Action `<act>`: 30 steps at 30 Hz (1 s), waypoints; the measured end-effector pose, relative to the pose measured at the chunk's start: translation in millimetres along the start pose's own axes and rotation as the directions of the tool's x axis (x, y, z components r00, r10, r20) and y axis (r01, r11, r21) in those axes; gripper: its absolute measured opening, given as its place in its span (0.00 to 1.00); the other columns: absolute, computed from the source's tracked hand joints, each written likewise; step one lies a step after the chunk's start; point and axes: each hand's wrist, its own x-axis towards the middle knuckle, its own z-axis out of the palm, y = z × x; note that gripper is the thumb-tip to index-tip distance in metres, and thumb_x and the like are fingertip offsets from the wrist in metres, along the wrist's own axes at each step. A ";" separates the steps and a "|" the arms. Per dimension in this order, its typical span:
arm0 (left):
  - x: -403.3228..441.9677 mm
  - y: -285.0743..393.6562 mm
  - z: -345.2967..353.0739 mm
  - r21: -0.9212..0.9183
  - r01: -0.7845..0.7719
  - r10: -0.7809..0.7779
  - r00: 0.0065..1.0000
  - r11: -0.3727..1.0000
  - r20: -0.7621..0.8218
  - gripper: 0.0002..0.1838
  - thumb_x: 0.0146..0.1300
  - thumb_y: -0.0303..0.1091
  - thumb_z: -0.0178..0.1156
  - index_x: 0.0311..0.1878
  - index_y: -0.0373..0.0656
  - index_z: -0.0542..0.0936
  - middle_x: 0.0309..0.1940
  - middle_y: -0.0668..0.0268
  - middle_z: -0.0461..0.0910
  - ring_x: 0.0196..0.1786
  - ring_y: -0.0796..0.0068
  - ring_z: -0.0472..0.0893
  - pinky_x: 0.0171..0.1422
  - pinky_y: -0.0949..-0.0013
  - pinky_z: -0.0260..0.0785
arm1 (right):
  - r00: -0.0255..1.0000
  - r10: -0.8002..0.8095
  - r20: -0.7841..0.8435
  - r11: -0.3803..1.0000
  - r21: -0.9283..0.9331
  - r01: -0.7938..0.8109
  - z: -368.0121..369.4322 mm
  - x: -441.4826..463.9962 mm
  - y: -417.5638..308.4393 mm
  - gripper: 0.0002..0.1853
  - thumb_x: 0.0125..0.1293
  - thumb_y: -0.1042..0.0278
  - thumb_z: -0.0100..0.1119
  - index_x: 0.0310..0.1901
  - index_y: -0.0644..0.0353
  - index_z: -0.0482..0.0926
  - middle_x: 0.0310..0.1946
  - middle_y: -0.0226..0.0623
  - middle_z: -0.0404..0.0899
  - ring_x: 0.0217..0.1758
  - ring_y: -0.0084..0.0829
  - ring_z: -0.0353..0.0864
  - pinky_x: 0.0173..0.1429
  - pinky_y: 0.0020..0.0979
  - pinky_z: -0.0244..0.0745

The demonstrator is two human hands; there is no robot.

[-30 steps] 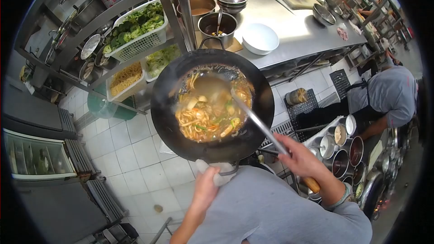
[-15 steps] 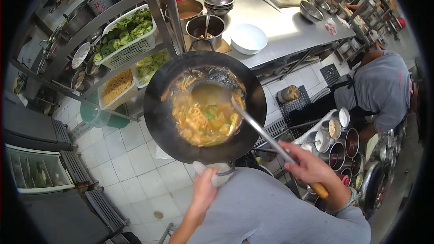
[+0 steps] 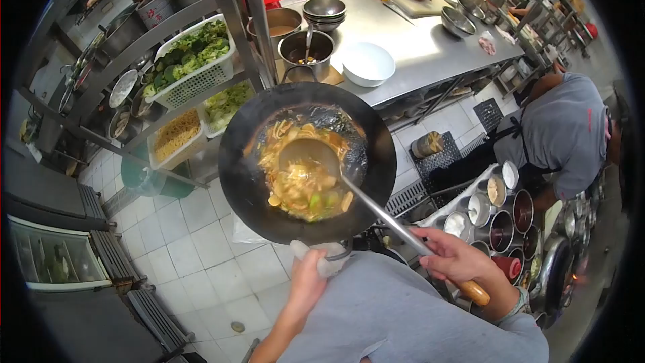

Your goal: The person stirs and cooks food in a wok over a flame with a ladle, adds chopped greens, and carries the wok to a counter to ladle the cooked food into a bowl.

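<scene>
A large black wok (image 3: 242, 191) fills the middle of the view, with noodles and vegetables in broth (image 3: 306, 195) inside. My left hand (image 3: 308, 282) grips the wok's near loop handle through a folded whitish cloth (image 3: 329, 267). In my right hand (image 3: 457, 259) is a long-handled ladle (image 3: 383, 212) with a wooden grip end. Its round bowl lies in the food near the wok's centre, partly filled with broth and bits. A white bowl (image 3: 369, 65) stands on the counter just beyond the wok.
On the steel counter (image 3: 430, 60) are a pot with a spoon (image 3: 306, 44) and stacked metal bowls (image 3: 324, 10). Baskets of broccoli (image 3: 191, 60) and noodles (image 3: 176, 136) sit on the left rack. A co-worker in grey (image 3: 564, 128) bends at the right, near seasoning pots (image 3: 500, 228).
The ladle's bowl has come from the wok's far side toward its centre, and my right hand has shifted slightly down. The wok stays nearly in place, with my left hand still on its handle.
</scene>
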 end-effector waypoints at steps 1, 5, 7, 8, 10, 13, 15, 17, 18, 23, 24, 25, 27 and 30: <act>-1.1 1.1 -0.4 0.008 -0.002 0.002 1.000 1.000 -0.023 0.14 0.64 0.29 0.50 0.47 0.29 0.74 0.45 0.51 0.79 0.47 0.56 0.80 0.53 0.56 0.73 | 0.997 -0.053 -0.052 0.998 0.037 0.055 -2.8 1.6 -2.9 0.33 0.64 0.73 0.55 0.70 0.59 0.55 0.35 0.40 0.75 0.27 0.30 0.75 0.36 0.32 0.75; 0.7 -0.7 -3.0 0.052 -0.017 0.017 1.000 0.999 -0.010 0.15 0.62 0.29 0.48 0.46 0.27 0.76 0.41 0.53 0.81 0.43 0.63 0.82 0.48 0.63 0.74 | 0.871 -0.422 -0.252 0.800 -0.556 0.227 -21.7 40.1 -16.4 0.33 0.64 0.73 0.55 0.69 0.60 0.56 0.32 0.47 0.77 0.30 0.38 0.79 0.38 0.37 0.75; -0.6 2.9 2.9 -0.032 0.003 -0.004 1.000 0.999 -0.019 0.15 0.62 0.29 0.48 0.45 0.26 0.77 0.40 0.52 0.81 0.42 0.62 0.82 0.48 0.64 0.74 | 0.832 -0.483 -0.273 0.754 -0.613 0.237 -32.6 75.5 -12.7 0.32 0.64 0.72 0.54 0.69 0.61 0.56 0.33 0.52 0.78 0.34 0.45 0.80 0.42 0.40 0.75; -1.0 3.6 3.3 -0.031 -0.003 0.002 1.000 1.000 -0.025 0.15 0.62 0.29 0.48 0.45 0.26 0.77 0.40 0.52 0.81 0.42 0.62 0.82 0.48 0.64 0.74 | 0.790 -0.537 -0.294 0.711 -0.662 0.237 -33.4 85.8 -12.0 0.32 0.64 0.72 0.52 0.69 0.61 0.56 0.35 0.56 0.79 0.38 0.52 0.81 0.46 0.43 0.75; -0.9 5.2 3.6 -0.003 0.015 -0.015 1.000 1.000 -0.010 0.16 0.62 0.29 0.47 0.44 0.25 0.77 0.39 0.52 0.82 0.41 0.62 0.83 0.48 0.63 0.75 | 0.839 -0.462 -0.288 0.747 -0.636 0.194 -23.6 93.3 -18.0 0.31 0.64 0.72 0.52 0.69 0.62 0.56 0.39 0.59 0.79 0.42 0.58 0.79 0.49 0.45 0.74; 0.0 4.4 3.0 -0.005 0.011 -0.011 1.000 1.000 -0.003 0.14 0.62 0.28 0.47 0.43 0.26 0.77 0.39 0.53 0.82 0.41 0.62 0.83 0.47 0.63 0.75 | 0.967 -0.170 -0.187 0.906 -0.416 0.079 -0.5 89.5 -17.2 0.31 0.66 0.70 0.50 0.69 0.61 0.54 0.34 0.48 0.78 0.31 0.41 0.81 0.34 0.40 0.77; 3.4 -0.6 -1.1 0.041 -0.019 0.019 1.000 0.999 -0.014 0.13 0.62 0.28 0.48 0.43 0.27 0.77 0.39 0.53 0.81 0.41 0.62 0.83 0.47 0.63 0.75 | 0.997 -0.071 0.016 0.997 0.030 0.070 12.9 81.4 -10.6 0.28 0.67 0.73 0.48 0.68 0.58 0.56 0.28 0.33 0.71 0.22 0.22 0.72 0.21 0.30 0.69; 4.9 -2.4 -0.5 0.091 -0.051 0.054 0.998 0.995 -0.022 0.13 0.62 0.27 0.49 0.43 0.28 0.77 0.40 0.54 0.81 0.41 0.62 0.83 0.47 0.63 0.75 | 0.992 -0.042 0.119 0.943 0.332 0.000 10.3 74.5 -14.4 0.27 0.67 0.73 0.49 0.67 0.57 0.57 0.29 0.31 0.69 0.21 0.19 0.68 0.20 0.27 0.65; 5.0 -2.1 0.9 0.012 -0.025 0.026 0.999 1.000 -0.036 0.12 0.62 0.27 0.50 0.44 0.29 0.76 0.40 0.54 0.81 0.42 0.62 0.83 0.47 0.63 0.75 | 0.973 -0.043 0.227 0.797 0.596 -0.103 8.9 71.8 -15.8 0.26 0.67 0.74 0.49 0.66 0.56 0.59 0.29 0.29 0.67 0.20 0.16 0.64 0.18 0.23 0.61; 11.1 -11.1 -10.7 -0.083 -0.025 0.018 0.996 0.996 -0.085 0.13 0.61 0.26 0.51 0.46 0.29 0.75 0.42 0.53 0.80 0.44 0.61 0.82 0.49 0.60 0.76 | 0.922 -0.158 0.354 0.627 0.757 -0.183 -6.1 47.6 -14.7 0.24 0.68 0.74 0.50 0.65 0.55 0.61 0.32 0.34 0.68 0.19 0.15 0.63 0.17 0.19 0.59; 8.1 -7.7 -5.8 -0.101 -0.016 0.009 0.998 0.995 -0.069 0.13 0.61 0.26 0.51 0.46 0.29 0.75 0.42 0.53 0.80 0.44 0.60 0.82 0.50 0.59 0.76 | 0.918 -0.197 0.345 0.645 0.750 -0.144 -11.0 40.6 -13.1 0.24 0.68 0.75 0.50 0.66 0.55 0.61 0.32 0.34 0.68 0.18 0.15 0.62 0.17 0.19 0.60; 7.6 -5.0 -2.5 -0.118 -0.008 0.002 0.999 0.993 -0.048 0.12 0.61 0.26 0.51 0.45 0.28 0.75 0.41 0.52 0.80 0.44 0.59 0.83 0.51 0.58 0.77 | 0.912 -0.237 0.335 0.662 0.742 -0.101 -15.3 35.9 -10.2 0.25 0.68 0.75 0.50 0.66 0.54 0.60 0.32 0.34 0.68 0.17 0.15 0.62 0.16 0.20 0.61; 16.3 -10.7 -11.8 -0.120 -0.021 0.019 1.000 0.993 -0.022 0.12 0.61 0.25 0.51 0.45 0.28 0.75 0.41 0.52 0.80 0.43 0.58 0.83 0.51 0.58 0.76 | 0.926 -0.248 0.283 0.716 0.698 -0.022 -16.5 37.2 0.1 0.26 0.69 0.73 0.50 0.67 0.53 0.59 0.32 0.34 0.68 0.16 0.15 0.61 0.15 0.20 0.62; 26.3 -19.9 -9.7 -0.095 0.014 -0.010 0.999 0.995 0.034 0.15 0.63 0.30 0.50 0.49 0.31 0.76 0.45 0.53 0.80 0.48 0.58 0.81 0.53 0.57 0.74 | 0.981 -0.158 0.109 0.841 0.536 0.076 -19.0 48.5 -7.3 0.21 0.69 0.73 0.49 0.63 0.52 0.61 0.30 0.30 0.67 0.16 0.15 0.60 0.16 0.21 0.61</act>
